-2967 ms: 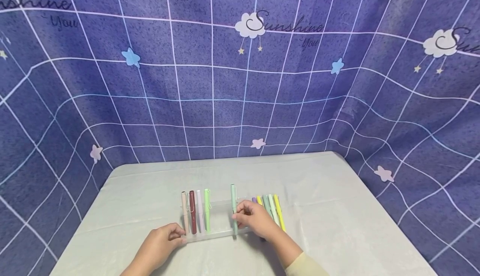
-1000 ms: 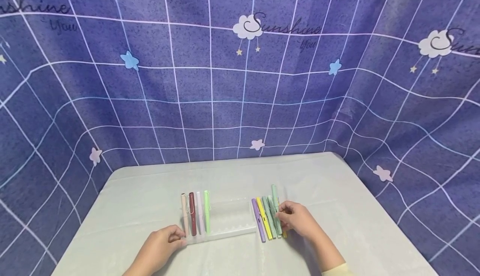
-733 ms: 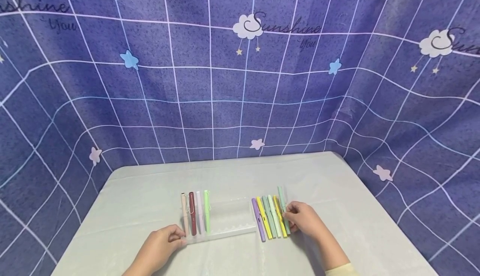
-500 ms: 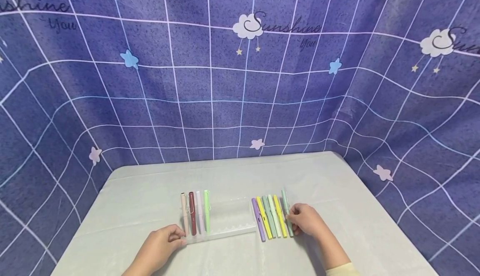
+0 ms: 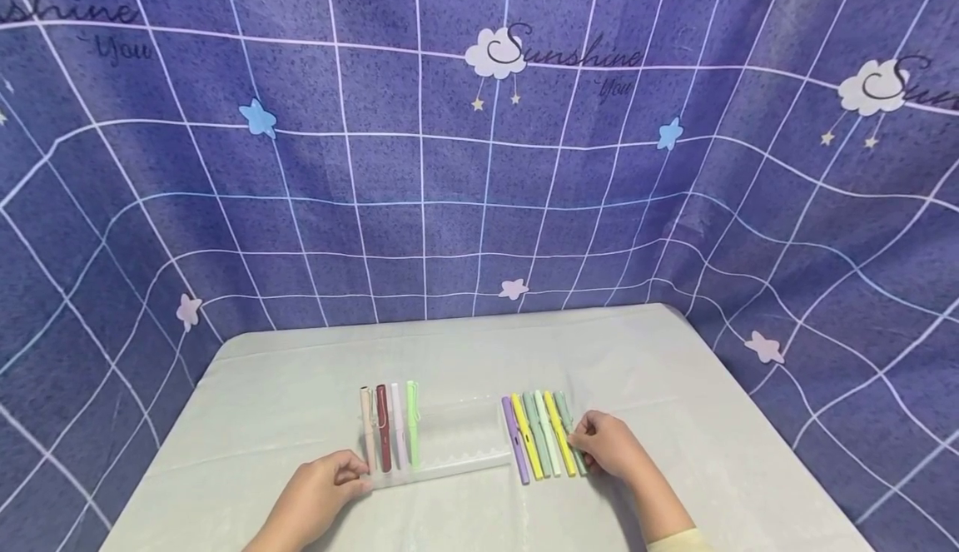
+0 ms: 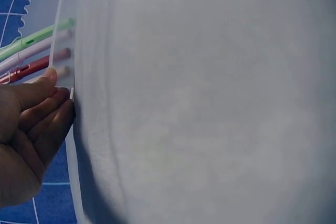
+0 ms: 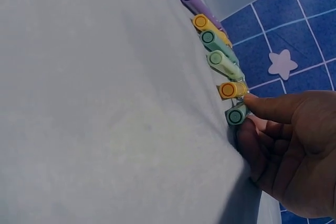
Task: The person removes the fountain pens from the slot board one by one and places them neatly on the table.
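Note:
My left hand [image 5: 324,485] pinches the front left corner of a clear plastic pen rack [image 5: 457,465]; the left wrist view shows the thumb on top and fingers beneath. Several pens stand in the rack's left part: a beige pen [image 5: 368,427], a dark red pen [image 5: 385,427], a lilac pen [image 5: 399,427] and a light green pen [image 5: 413,427]. My right hand [image 5: 610,445] pinches a grey-green pen [image 7: 236,115] between thumb and fingers, low against the table, at the right end of a row of pens. Next to it lies a yellow pen [image 7: 229,89].
Also in the row on the table are a pale green pen [image 7: 223,64], another grey-green pen [image 7: 215,43], another yellow pen [image 7: 207,24] and a purple pen [image 5: 515,440]. A white cloth covers the table [image 5: 300,385]; a blue patterned curtain [image 5: 419,161] surrounds it.
My right hand has carried the grey-green pen from over the rack rightward past the row, then lowered it beside the yellow pen. The left hand stays at the rack's corner.

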A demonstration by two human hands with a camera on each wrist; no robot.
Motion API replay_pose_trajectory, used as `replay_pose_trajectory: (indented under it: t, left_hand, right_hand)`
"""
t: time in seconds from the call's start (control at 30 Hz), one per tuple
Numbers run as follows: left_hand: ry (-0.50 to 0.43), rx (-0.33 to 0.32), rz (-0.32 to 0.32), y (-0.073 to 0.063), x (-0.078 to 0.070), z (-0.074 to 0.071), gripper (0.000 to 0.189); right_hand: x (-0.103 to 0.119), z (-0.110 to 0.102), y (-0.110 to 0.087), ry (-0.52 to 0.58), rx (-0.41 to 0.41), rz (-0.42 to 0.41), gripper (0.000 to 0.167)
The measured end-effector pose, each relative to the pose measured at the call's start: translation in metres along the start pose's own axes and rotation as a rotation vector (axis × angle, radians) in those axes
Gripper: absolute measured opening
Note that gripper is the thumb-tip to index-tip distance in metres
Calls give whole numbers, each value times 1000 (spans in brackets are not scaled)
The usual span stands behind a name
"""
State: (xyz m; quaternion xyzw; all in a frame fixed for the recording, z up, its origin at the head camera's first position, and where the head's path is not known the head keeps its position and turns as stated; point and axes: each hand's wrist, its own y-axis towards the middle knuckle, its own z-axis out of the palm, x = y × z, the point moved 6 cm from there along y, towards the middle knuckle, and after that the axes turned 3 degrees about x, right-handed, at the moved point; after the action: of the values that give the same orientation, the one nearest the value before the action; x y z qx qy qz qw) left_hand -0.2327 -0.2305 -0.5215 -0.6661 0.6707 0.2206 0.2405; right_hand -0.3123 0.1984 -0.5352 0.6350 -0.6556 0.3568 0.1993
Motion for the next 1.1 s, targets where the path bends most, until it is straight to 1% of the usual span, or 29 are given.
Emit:
replay_pose_trajectory:
  t: [0.07, 0.1, 0.17, 0.3, 0.33, 0.37, 0.47, 0.57, 0.63, 0.7, 0.8, 0.87, 0.9, 1.0, 1.1]
  left_hand:
    - [-1, -2, -1, 0, 0, 1, 15]
    - [2, -4, 11, 0, 0, 1, 15]
    - [2, -4, 6, 0, 0, 1, 15]
    - [-3, 1, 11, -1, 0, 1, 14]
    - [-5, 2, 3, -1, 1, 1, 15]
    - [-4, 2, 10, -1, 0, 0, 14]
    - [1, -4, 11, 0, 1, 0, 14]
    - [13, -11, 8, 0, 1, 0, 15]
    - [17, -13, 8, 1, 1, 0, 15]
    - [18, -15, 8, 1, 1, 0, 16]
    - [17, -14, 11, 1, 0, 0, 16]
    - [16, -13, 4, 1, 0, -1, 15]
    - [17, -11, 2, 1, 0, -1, 15]
    - [14, -9, 3, 1, 0, -1, 15]
    - [14, -9, 7, 1, -1, -1, 15]
  right_hand:
    - [-1, 0, 0, 3, 8, -2, 20]
    - [-2, 0, 0, 5, 13, -2, 20]
    - [-3, 0, 1, 22, 23, 3, 22]
    - [-5, -3, 1, 105, 39, 40, 30]
    - [-5, -4, 1, 121, 40, 46, 31]
    - [-4, -6, 1, 126, 39, 50, 33]
    - [2, -11, 2, 76, 8, 30, 33]
    - [14, -14, 2, 29, -29, -22, 31]
    - [25, -13, 3, 70, -18, -68, 31]
    - [37, -9, 4, 145, 29, -141, 31]
    - [57, 2, 4, 260, 141, -255, 33]
    - [72, 13, 3, 293, 219, -332, 34]
    - [78, 18, 2, 309, 254, -357, 33]
    - [97, 36, 0, 301, 320, -417, 31]
    - [111, 53, -2, 235, 325, -448, 30]
